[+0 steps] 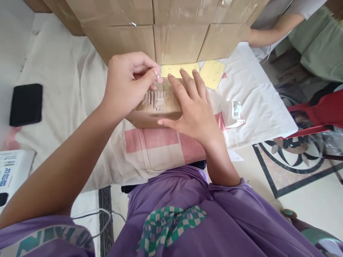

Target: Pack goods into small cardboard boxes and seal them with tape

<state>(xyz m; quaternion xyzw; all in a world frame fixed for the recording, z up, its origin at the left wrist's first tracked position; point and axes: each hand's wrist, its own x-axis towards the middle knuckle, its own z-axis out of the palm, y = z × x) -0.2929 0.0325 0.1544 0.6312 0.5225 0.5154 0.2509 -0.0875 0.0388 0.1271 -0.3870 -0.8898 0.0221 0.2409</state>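
A small cardboard box (158, 119) lies on the cloth in front of me, its top crossed by shiny, wrinkled brown tape (158, 101). My left hand (132, 80) is above the box's far left part, thumb and forefinger pinched together. Something tiny and pale glints at those fingertips, too small to name. Spread over the right part of the box is my right hand (193, 103), its fingers apart and the thumb stretched to the left along the near edge. Two yellow paper pieces (213, 73) with ragged edges lie just beyond the fingers.
Large stacked cardboard cartons (179, 43) stand at the back. A dark phone (26, 104) lies at the left, with a white printed box (13, 167) nearer me. Right of my hand is a clear-and-white packet (232, 114). Another person's arm (276, 33) reaches in at upper right.
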